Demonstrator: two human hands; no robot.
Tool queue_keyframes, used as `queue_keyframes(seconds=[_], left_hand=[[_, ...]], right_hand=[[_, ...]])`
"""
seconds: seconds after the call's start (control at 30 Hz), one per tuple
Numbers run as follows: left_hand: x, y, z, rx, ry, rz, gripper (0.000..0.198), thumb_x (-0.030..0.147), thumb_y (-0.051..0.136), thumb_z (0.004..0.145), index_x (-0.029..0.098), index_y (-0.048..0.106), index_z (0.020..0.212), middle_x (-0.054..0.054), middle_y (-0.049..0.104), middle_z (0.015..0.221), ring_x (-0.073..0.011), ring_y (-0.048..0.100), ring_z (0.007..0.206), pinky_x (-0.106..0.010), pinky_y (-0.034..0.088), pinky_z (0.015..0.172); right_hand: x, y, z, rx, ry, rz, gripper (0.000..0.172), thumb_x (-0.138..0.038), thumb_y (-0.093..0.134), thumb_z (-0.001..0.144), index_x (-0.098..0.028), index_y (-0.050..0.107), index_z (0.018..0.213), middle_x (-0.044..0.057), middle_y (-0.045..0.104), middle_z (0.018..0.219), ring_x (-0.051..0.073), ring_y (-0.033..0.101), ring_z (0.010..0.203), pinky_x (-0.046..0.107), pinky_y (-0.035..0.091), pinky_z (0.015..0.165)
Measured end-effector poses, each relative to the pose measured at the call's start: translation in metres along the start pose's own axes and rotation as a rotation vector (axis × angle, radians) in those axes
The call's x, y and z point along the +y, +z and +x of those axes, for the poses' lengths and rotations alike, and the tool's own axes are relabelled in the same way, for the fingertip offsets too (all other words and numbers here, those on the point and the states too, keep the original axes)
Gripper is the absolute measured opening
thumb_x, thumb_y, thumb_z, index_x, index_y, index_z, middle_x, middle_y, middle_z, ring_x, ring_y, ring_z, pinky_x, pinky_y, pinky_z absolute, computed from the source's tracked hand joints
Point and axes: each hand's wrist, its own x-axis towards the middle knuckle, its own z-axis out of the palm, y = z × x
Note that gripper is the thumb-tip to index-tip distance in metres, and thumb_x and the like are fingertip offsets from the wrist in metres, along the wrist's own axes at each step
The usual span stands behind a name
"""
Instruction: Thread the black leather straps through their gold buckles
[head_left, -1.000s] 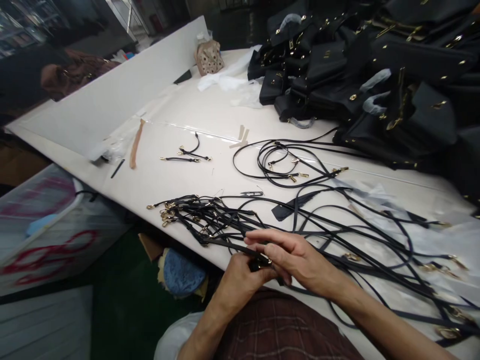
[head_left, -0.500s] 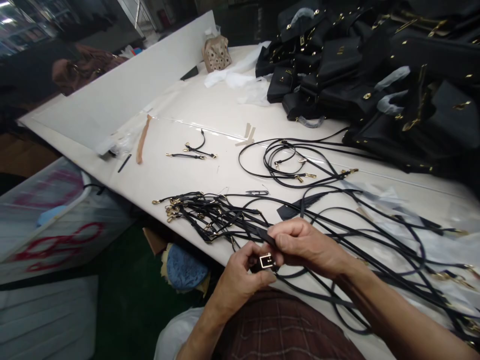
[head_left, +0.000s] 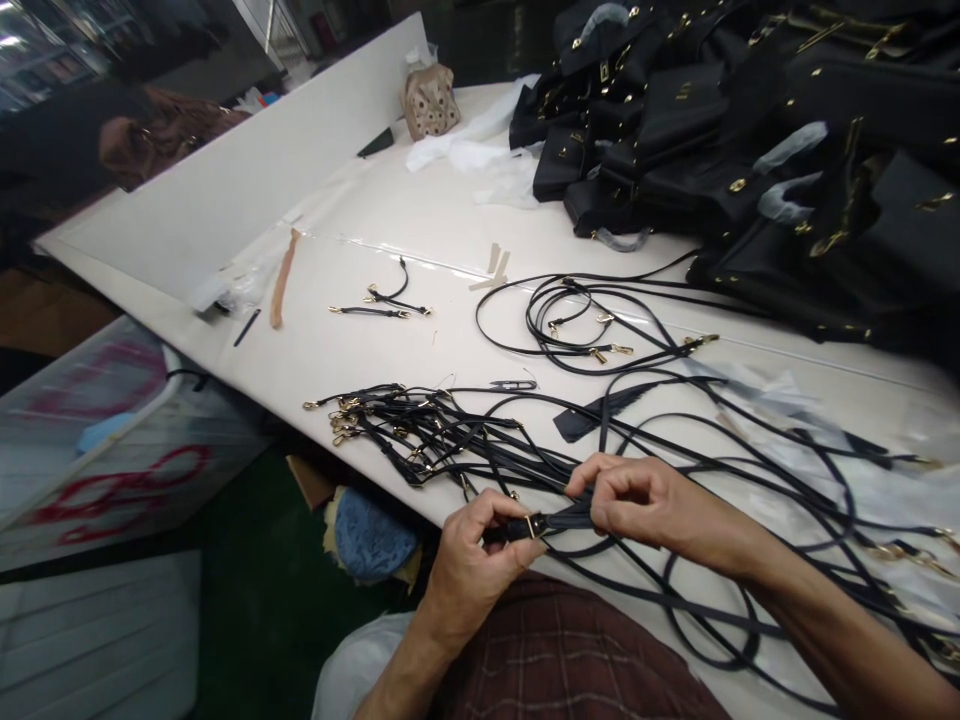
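Near the table's front edge, my left hand (head_left: 480,555) pinches a black strap by its gold-coloured buckle (head_left: 534,525). To the right of the buckle, my right hand (head_left: 649,500) grips the black strap (head_left: 566,517), its thumb and fingers closed round it. The strap lies straight between both hands and runs through the buckle. Just beyond my hands is a tangled pile of thin black straps (head_left: 420,435) with gold-coloured clasps. Small black thread snips (head_left: 514,385) rest behind that pile.
Black handbags (head_left: 675,150) are heaped at the back right. Coiled straps (head_left: 570,320) lie before them, and loose short straps (head_left: 382,305) further left. A white panel (head_left: 262,160) stands along the left. Below the table edge is a blue round cushion-like thing (head_left: 373,533).
My right hand has moved right, away from my left, drawing the strap out straight. My left hand still holds the buckle, now turned more edge-on.
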Motion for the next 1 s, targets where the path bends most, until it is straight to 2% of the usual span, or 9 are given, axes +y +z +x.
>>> queue_keyframes(seconds=[0.23, 0.57, 0.73, 1.0], left_hand=[[-0.003, -0.004, 0.002, -0.044, 0.026, 0.051, 0.013, 0.023, 0.075, 0.068, 0.016, 0.067, 0.075, 0.004, 0.057, 0.061, -0.008, 0.046, 0.05, -0.017, 0.036, 0.047], [-0.005, -0.005, 0.004, -0.055, 0.059, 0.087, 0.01, 0.021, 0.077, 0.069, 0.017, 0.071, 0.077, 0.0, 0.07, 0.066, -0.0126, 0.059, 0.057, -0.02, 0.045, 0.057], [-0.007, -0.005, 0.003, -0.052, 0.078, 0.092, 0.011, 0.019, 0.077, 0.069, 0.017, 0.072, 0.079, 0.0, 0.072, 0.068, -0.0132, 0.062, 0.059, -0.02, 0.046, 0.059], [-0.008, 0.002, 0.004, -0.096, 0.056, 0.089, 0.014, 0.023, 0.079, 0.069, 0.016, 0.072, 0.079, 0.0, 0.07, 0.067, -0.0134, 0.061, 0.06, -0.021, 0.044, 0.058]], right_hand=[[0.002, -0.001, 0.004, -0.05, -0.007, 0.021, 0.021, -0.025, 0.065, 0.075, -0.014, 0.061, 0.057, 0.006, 0.062, 0.098, 0.014, 0.049, 0.069, 0.027, 0.035, 0.062], [0.007, -0.002, 0.006, -0.045, 0.019, 0.023, 0.02, -0.025, 0.065, 0.074, -0.015, 0.064, 0.057, 0.007, 0.063, 0.098, 0.015, 0.052, 0.07, 0.028, 0.038, 0.063], [0.007, -0.004, 0.007, -0.062, 0.021, 0.065, 0.025, -0.032, 0.067, 0.076, -0.015, 0.064, 0.057, 0.007, 0.064, 0.098, 0.014, 0.051, 0.068, 0.027, 0.038, 0.061], [0.006, 0.008, 0.014, -0.084, 0.019, 0.074, 0.018, -0.024, 0.067, 0.074, -0.015, 0.065, 0.058, 0.005, 0.064, 0.095, 0.016, 0.056, 0.076, 0.027, 0.04, 0.066]])
